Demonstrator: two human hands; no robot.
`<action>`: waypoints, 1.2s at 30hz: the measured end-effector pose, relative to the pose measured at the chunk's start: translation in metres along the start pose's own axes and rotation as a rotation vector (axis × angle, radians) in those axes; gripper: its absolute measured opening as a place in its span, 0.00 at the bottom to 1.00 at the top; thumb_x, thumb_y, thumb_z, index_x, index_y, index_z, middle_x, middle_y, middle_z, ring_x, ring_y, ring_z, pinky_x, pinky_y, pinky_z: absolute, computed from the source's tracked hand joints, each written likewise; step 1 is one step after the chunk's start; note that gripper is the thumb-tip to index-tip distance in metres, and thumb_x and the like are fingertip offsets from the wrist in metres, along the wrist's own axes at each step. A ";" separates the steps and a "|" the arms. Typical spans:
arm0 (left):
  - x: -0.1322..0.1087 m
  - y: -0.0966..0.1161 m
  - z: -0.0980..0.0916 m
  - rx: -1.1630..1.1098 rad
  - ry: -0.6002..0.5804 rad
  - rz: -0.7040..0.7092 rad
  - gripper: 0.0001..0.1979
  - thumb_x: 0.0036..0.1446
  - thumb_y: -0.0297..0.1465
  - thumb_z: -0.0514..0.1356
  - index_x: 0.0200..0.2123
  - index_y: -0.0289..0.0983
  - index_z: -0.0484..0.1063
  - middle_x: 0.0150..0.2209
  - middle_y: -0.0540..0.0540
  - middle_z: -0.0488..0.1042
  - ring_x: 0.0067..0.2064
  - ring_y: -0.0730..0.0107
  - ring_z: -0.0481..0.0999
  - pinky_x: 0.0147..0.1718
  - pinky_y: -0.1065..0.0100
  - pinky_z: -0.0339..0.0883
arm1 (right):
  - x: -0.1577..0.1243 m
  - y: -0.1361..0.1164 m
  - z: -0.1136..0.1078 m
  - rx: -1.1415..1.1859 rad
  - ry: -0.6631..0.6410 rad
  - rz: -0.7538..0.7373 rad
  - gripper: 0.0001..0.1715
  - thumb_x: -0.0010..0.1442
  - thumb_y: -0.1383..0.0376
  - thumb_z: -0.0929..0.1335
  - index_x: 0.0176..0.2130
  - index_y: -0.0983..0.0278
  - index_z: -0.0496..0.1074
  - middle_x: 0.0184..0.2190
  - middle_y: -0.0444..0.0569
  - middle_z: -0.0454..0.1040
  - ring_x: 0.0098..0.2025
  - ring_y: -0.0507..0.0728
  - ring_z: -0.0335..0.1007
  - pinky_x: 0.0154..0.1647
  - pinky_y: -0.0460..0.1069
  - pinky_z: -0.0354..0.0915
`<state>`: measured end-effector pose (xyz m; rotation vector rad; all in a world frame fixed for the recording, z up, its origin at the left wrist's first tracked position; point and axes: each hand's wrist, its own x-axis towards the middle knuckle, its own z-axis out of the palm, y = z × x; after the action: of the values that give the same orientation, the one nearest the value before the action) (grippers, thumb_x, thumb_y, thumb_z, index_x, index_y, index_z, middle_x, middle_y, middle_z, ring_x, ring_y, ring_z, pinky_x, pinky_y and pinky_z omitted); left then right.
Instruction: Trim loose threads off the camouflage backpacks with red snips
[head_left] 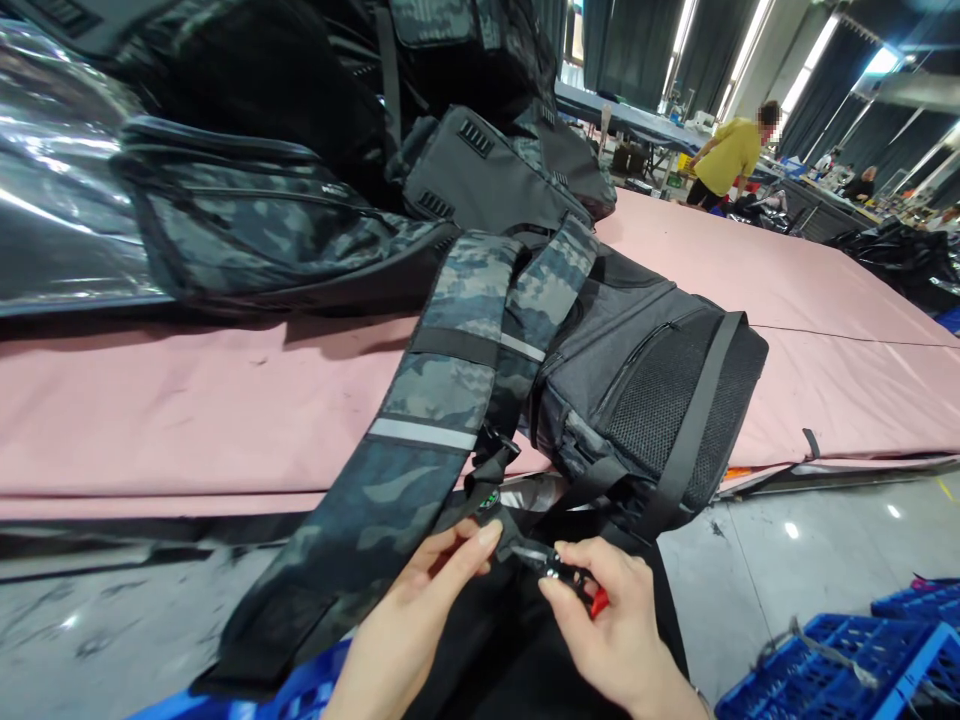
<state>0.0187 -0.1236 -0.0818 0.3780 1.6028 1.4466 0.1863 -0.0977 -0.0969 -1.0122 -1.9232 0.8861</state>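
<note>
A dark backpack (652, 400) with camouflage shoulder straps (420, 480) lies at the table's near edge. Its black webbing (510, 530) hangs off the edge in front of me. My left hand (442, 580) pinches the webbing between thumb and fingers, just below a small buckle (501, 447). In my right hand (615, 600) is a pair of thread snips (559, 568) with black and red parts, closed in by thumb and fingers. The metal tips point left and are close to the webbing by my left hand; whether they touch it I cannot tell.
More camouflage backpacks (262, 220) are piled at the back left on the pink-covered table (847, 310). Clear plastic sheeting (60, 180) lies at far left. Blue crates (840, 660) stand on the floor at lower right. A person in a yellow top (727, 155) bends over farther off.
</note>
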 end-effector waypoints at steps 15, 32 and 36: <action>0.000 -0.004 0.003 0.020 -0.036 -0.023 0.24 0.24 0.51 0.74 0.18 0.39 0.74 0.21 0.51 0.67 0.30 0.68 0.65 0.31 0.71 0.64 | -0.002 -0.003 0.002 -0.192 -0.001 -0.126 0.08 0.64 0.62 0.66 0.40 0.60 0.75 0.29 0.46 0.79 0.27 0.55 0.75 0.29 0.48 0.66; 0.003 -0.008 -0.003 -0.036 -0.002 -0.011 0.23 0.24 0.49 0.75 0.19 0.39 0.75 0.22 0.51 0.69 0.30 0.70 0.67 0.32 0.73 0.66 | -0.002 0.002 0.003 -0.110 0.032 -0.145 0.06 0.62 0.63 0.67 0.40 0.60 0.73 0.30 0.45 0.81 0.26 0.53 0.75 0.27 0.46 0.67; -0.001 -0.005 -0.002 -0.110 -0.035 -0.075 0.23 0.24 0.46 0.76 0.21 0.37 0.76 0.23 0.51 0.70 0.28 0.71 0.66 0.27 0.72 0.65 | -0.003 0.003 0.002 -0.021 0.126 -0.133 0.06 0.60 0.61 0.69 0.39 0.60 0.72 0.30 0.44 0.80 0.25 0.52 0.74 0.26 0.44 0.67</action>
<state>0.0195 -0.1264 -0.0858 0.2755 1.4870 1.4559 0.1864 -0.0996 -0.1015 -0.9187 -1.8727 0.7112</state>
